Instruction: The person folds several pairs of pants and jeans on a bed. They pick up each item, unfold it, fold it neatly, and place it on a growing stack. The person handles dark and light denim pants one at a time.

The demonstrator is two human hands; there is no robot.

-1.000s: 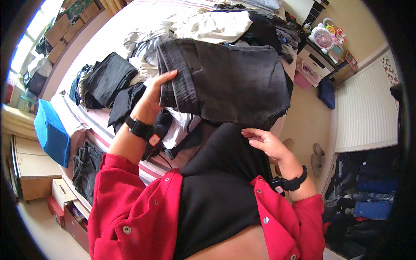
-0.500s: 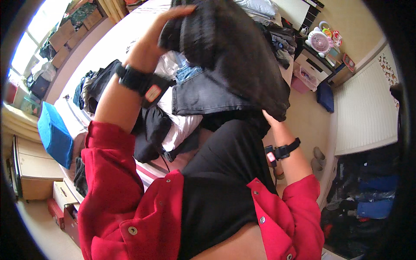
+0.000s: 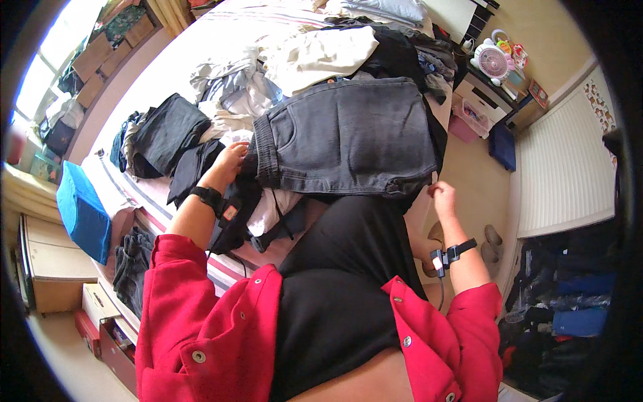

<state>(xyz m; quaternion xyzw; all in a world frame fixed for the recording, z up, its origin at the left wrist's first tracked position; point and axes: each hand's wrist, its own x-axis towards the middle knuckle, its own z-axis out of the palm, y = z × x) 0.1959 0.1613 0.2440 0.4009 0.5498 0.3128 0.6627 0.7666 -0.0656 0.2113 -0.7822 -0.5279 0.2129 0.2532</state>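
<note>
A pair of dark grey jeans (image 3: 348,137) with an elastic waistband lies folded and spread flat across the clothes in front of me, its near edge at my knee. My left hand (image 3: 231,162) is closed on the waistband at the left end, the fingertips partly hidden by the cloth. At the opposite end my right hand (image 3: 443,201) has its fingers curled in a pinch at the near corner of the jeans. Beneath and beside the left wrist lie black garments (image 3: 194,171) and a white garment (image 3: 273,209).
Behind the jeans, white clothes (image 3: 321,57) are heaped on the striped bed (image 3: 234,23). Folded dark trousers (image 3: 171,130) lie left. A blue fabric box (image 3: 84,211) stands at the bed's left edge. Far right, a pink fan (image 3: 493,62) sits on a cabinet (image 3: 483,94).
The jeans, raised and bunched before, have come down flat over the pile. My left hand has lowered toward me with the waistband; my right hand has shifted slightly right and nearer.
</note>
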